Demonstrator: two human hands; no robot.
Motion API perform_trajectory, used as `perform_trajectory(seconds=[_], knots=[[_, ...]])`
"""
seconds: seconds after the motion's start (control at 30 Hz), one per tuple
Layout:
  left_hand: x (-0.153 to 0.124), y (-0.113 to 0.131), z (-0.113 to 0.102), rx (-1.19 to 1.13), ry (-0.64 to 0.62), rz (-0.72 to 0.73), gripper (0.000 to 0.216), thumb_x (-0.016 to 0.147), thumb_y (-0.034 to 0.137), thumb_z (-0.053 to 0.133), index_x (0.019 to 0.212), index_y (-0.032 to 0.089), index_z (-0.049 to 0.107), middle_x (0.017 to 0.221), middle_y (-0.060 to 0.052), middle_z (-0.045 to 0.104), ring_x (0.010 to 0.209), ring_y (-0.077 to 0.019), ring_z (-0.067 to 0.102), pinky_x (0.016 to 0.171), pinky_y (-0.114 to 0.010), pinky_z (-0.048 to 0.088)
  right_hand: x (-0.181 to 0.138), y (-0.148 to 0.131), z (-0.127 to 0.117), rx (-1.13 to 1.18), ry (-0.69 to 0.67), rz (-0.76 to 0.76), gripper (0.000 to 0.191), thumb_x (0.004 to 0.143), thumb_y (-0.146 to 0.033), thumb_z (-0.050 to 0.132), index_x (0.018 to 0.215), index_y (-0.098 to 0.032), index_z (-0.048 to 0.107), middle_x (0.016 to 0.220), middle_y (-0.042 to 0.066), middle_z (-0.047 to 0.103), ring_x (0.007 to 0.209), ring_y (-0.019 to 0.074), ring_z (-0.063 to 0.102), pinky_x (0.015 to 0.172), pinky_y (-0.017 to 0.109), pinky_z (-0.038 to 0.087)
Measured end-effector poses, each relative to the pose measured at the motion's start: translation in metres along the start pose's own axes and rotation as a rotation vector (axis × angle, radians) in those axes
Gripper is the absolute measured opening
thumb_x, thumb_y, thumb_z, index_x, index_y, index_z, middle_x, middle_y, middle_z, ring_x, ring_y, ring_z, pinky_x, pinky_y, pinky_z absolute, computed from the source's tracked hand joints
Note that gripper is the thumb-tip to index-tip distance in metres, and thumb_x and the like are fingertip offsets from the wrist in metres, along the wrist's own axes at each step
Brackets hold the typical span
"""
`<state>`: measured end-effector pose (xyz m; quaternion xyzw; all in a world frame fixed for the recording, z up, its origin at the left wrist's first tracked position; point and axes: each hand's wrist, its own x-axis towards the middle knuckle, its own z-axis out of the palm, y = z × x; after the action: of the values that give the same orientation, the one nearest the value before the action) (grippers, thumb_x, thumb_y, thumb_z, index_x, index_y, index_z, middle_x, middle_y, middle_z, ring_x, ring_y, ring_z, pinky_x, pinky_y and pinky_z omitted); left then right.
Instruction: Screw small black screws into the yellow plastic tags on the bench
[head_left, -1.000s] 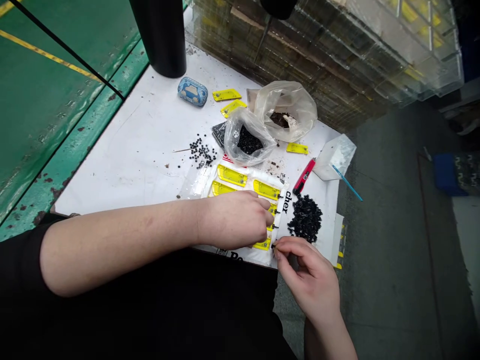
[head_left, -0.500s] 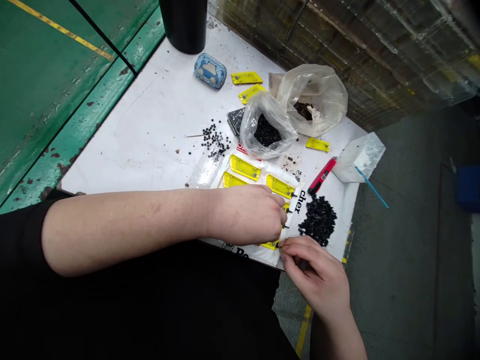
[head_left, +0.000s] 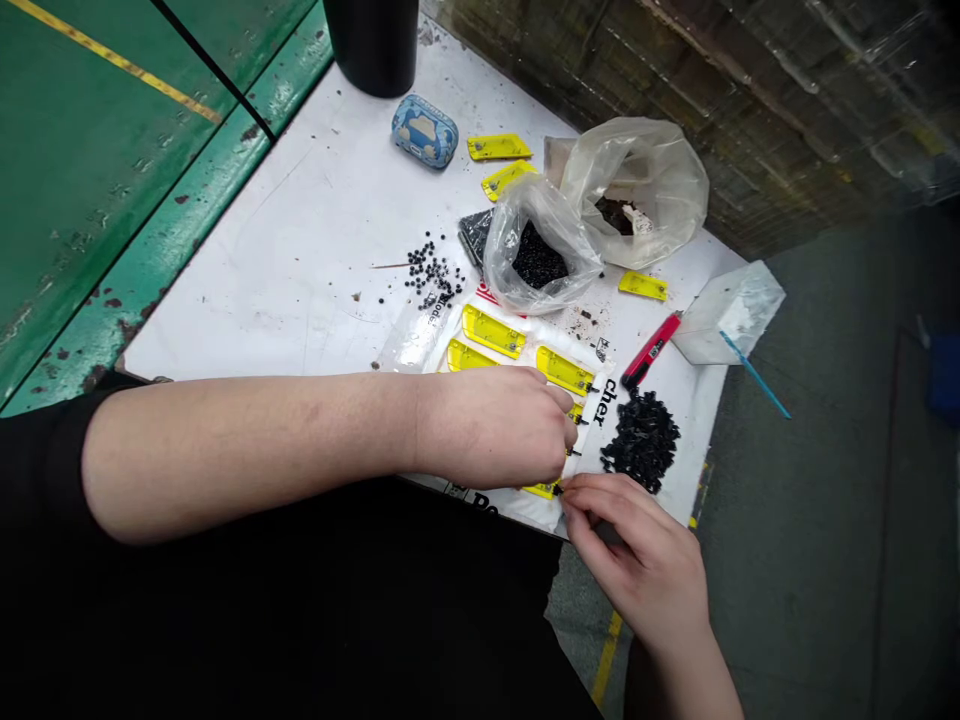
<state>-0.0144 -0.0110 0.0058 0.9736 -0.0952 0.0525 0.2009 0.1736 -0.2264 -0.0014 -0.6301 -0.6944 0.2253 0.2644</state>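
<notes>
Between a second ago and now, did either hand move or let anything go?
Hardly. The left hand still rests on the yellow plates, and the right hand still pinches a small black part at the nearest plate's edge. Nothing released. Only the camera shifted; the black pile is unmoved.

A white work table [head_left: 285, 250], scuffed and speckled with dark marks, is set against a green painted surface [head_left: 90, 170] on the left, where the paint is chipped to rust along the edge and crossed by a yellow line [head_left: 112, 60] and a black line. Behind the table, stacked clear trays [head_left: 750, 100] are seen, possibly plastic, though they are blurred. A grey concrete floor [head_left: 825, 500] is shown to the right, with a yellow strip [head_left: 606, 660] painted on it.
</notes>
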Motion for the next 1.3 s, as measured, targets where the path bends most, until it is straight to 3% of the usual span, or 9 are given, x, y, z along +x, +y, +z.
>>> perform_trajectory(seconds=[0.2,0.37,0.73,0.9,1.03,1.17,1.3], knots=[[0.001,0.001,-0.005,-0.016,-0.057,-0.016,0.022,0.097,0.015,0.077,0.079,0.027,0.084,0.101,-0.003,0.082,0.102,-0.0243,0.069,0.081,-0.041,0.044,-0.007,-0.005,0.001,-0.079,0.017,0.066,0.028,0.099,-0.012,0.077,0.123,-0.025,0.074,0.124,0.006,0.075,0.103,0.0165,0.074,0.091,0.029,0.063],[0.001,0.001,-0.005,-0.016,-0.051,-0.016,0.023,0.097,0.014,0.076,0.078,0.027,0.083,0.100,-0.003,0.082,0.101,-0.0254,0.069,0.080,-0.042,0.045,-0.009,-0.009,0.005,-0.119,0.065,0.102,0.021,0.102,-0.012,0.074,0.119,-0.025,0.075,0.116,0.003,0.074,0.101,0.0138,0.073,0.092,0.025,0.061],[0.002,0.002,-0.008,-0.018,-0.113,-0.025,0.023,0.098,0.015,0.074,0.082,0.027,0.084,0.103,-0.005,0.082,0.104,-0.0254,0.070,0.083,-0.040,0.048,-0.009,-0.010,0.008,-0.263,0.051,0.028,0.022,0.103,-0.012,0.074,0.122,-0.022,0.073,0.115,0.006,0.074,0.102,0.0168,0.072,0.095,0.031,0.060],[0.001,0.001,-0.005,-0.013,-0.046,-0.001,0.023,0.096,0.013,0.076,0.079,0.027,0.083,0.098,-0.005,0.082,0.100,-0.0257,0.070,0.082,-0.041,0.047,-0.006,-0.017,0.007,-0.286,0.062,0.022,0.019,0.102,-0.015,0.075,0.120,-0.023,0.075,0.114,0.004,0.075,0.099,0.0164,0.073,0.092,0.030,0.060],[0.000,-0.003,-0.003,-0.036,-0.012,0.025,0.020,0.098,0.017,0.074,0.082,0.027,0.083,0.096,-0.004,0.080,0.098,-0.0262,0.070,0.081,-0.042,0.047,-0.008,-0.017,0.004,-0.294,0.169,0.155,0.012,0.104,-0.023,0.075,0.116,-0.025,0.077,0.112,0.002,0.076,0.100,0.0161,0.074,0.091,0.029,0.059],[-0.004,-0.015,-0.006,-0.101,0.116,0.049,0.015,0.099,0.032,0.077,0.087,0.024,0.081,0.094,-0.004,0.077,0.092,-0.0242,0.069,0.080,-0.040,0.050,-0.009,-0.007,0.001,-0.489,0.354,0.287,0.014,0.105,-0.034,0.075,0.113,-0.024,0.080,0.106,0.004,0.075,0.097,0.0196,0.072,0.091,0.034,0.056],[-0.014,-0.033,-0.017,-0.091,0.271,-0.009,0.019,0.104,0.035,0.070,0.100,0.022,0.083,0.094,-0.005,0.077,0.090,-0.0225,0.069,0.082,-0.038,0.052,-0.004,0.002,0.003,-0.563,0.331,0.309,0.023,0.107,-0.041,0.071,0.112,-0.022,0.081,0.104,0.006,0.074,0.098,0.0220,0.071,0.089,0.035,0.055]])
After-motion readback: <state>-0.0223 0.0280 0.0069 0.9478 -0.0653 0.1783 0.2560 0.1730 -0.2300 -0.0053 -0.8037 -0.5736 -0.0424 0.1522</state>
